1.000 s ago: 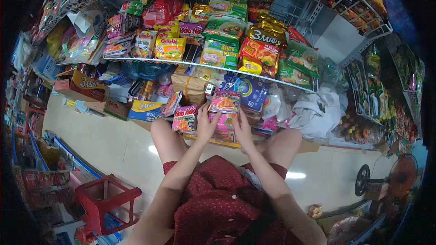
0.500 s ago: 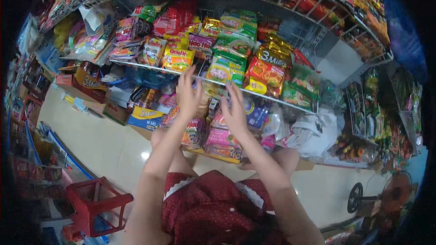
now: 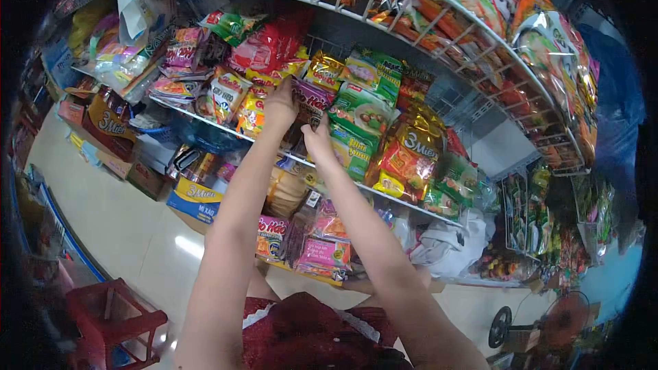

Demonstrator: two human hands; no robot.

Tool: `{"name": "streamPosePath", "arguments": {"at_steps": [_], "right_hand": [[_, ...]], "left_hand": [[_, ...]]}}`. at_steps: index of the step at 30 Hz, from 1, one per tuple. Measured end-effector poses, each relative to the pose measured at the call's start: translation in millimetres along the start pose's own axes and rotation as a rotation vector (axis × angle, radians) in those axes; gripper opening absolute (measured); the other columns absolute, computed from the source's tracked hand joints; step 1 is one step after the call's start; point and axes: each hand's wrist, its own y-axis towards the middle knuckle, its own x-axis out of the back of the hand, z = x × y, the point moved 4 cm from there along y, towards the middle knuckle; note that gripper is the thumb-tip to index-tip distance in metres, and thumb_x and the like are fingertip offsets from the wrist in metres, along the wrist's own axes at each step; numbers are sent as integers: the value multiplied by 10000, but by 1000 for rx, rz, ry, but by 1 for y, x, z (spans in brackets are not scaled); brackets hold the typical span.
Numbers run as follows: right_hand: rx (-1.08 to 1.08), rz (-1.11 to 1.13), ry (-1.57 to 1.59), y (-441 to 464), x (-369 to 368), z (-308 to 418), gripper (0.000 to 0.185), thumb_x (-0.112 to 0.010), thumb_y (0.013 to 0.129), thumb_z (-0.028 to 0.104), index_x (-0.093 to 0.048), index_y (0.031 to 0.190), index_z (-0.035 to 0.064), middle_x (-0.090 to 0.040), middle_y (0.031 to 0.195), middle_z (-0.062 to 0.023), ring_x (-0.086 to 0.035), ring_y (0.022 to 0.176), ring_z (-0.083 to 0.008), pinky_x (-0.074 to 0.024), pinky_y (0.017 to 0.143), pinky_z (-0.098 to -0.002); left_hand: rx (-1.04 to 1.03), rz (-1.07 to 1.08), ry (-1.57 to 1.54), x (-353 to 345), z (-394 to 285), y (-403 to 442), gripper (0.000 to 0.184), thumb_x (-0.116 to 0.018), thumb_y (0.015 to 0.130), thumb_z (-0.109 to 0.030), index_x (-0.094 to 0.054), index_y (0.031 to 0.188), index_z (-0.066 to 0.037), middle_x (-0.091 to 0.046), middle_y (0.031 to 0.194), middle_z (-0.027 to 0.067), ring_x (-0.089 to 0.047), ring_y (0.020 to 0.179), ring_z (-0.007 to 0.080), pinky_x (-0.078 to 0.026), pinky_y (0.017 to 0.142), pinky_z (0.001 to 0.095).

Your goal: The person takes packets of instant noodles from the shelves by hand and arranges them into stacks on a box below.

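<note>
A purple packet of instant noodles [image 3: 314, 98] leans on the middle wire shelf, between yellow noodle packets [image 3: 251, 113] on its left and green noodle packets [image 3: 351, 152] on its right. My left hand [image 3: 279, 107] is at its left edge, fingers bent around the upper part. Lower down, my right hand [image 3: 317, 140] pinches near the packet's bottom edge, close to the green packets. Fingertips of both hands are partly hidden against the wrappers.
Above hangs a wire rack [image 3: 425, 3] full of noodle packets. A large gold noodle bag [image 3: 410, 154] stands farther right. Below the shelf are a blue-and-yellow carton [image 3: 195, 199], pink packets [image 3: 323, 253] and a white plastic bag [image 3: 449, 243]. A red stool [image 3: 113, 322] is at lower left.
Both hands have moved from the shelf's front edge inward to the purple packet, and their fingers have closed. My view has shifted nearer to the shelf.
</note>
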Motion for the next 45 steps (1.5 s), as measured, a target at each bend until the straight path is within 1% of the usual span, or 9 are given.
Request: {"name": "streamPosePath", "arguments": {"at_steps": [2,5,12,20,23,27,34,40,45], "right_hand": [[-96,41,-2,4,0,-13,776,-561,761,176,-163,1379,-73,-380,1312,-310,-368,1231,-396,-271,1055,-370],[-288,90,109,-15,9,19,804,-576,784,226,-136,1423,15,-335,1381,-202,-321,1267,-298,-247,1043,-323],[-176,98,208,-9,7,6,781,-558,804,206,-123,1424,13,-321,1400,-183,-333,1266,-275,-243,1045,-301],[-156,87,171,-5,5,4,761,-557,809,162,-134,1423,12,-276,1421,-206,-308,1295,-296,-246,1058,-324],[511,54,-168,-23,5,49,736,-557,776,40,-187,1412,28,-193,1452,-212,-272,1302,-377,-236,1082,-392],[729,17,-391,-76,24,109,670,-568,767,77,-300,1381,90,-223,1452,-165,-388,1169,-436,-343,982,-472],[848,-203,-609,-186,101,111,489,-631,742,142,-556,1224,187,-467,1257,-36,-443,942,-254,-375,829,-376],[642,201,-780,-256,101,48,465,-604,799,216,-504,1250,172,-471,1267,-74,-459,1018,-299,-380,871,-420],[629,391,-802,-270,58,31,445,-560,832,284,-504,1235,105,-442,1305,-106,-394,1193,-326,-274,1016,-500]], "left_hand": [[21,1,98,-1,-5,-3,617,-645,711,-191,-423,1256,-3,-513,1182,203,-544,978,360,-457,839,408],[82,-6,184,-5,-7,-3,684,-666,693,-288,-430,1281,-30,-506,1216,147,-504,1049,342,-429,882,425],[125,-26,115,5,-6,-2,416,-639,741,-383,-601,1041,-99,-527,1145,130,-451,1106,365,-392,876,469],[-16,-203,-387,20,-19,-4,196,-573,854,-240,-584,946,-67,-629,808,164,-596,771,352,-428,743,451],[52,-359,-469,67,-51,-16,159,-556,864,-154,-545,913,-3,-598,806,215,-592,731,357,-450,614,399],[29,-471,-806,134,-68,-44,95,-553,890,-97,-526,901,-6,-586,749,46,-536,669,81,-435,581,227],[269,-245,-1007,174,-88,-150,79,-547,905,-82,-495,885,-26,-539,795,-5,-493,778,45,-403,666,177],[655,13,-979,128,-53,-246,85,-558,910,-141,-511,886,-75,-538,747,-33,-468,681,17,-374,580,177],[559,76,-903,105,6,-275,119,-566,907,-171,-516,895,-64,-557,767,-19,-488,702,26,-385,569,190]]}}
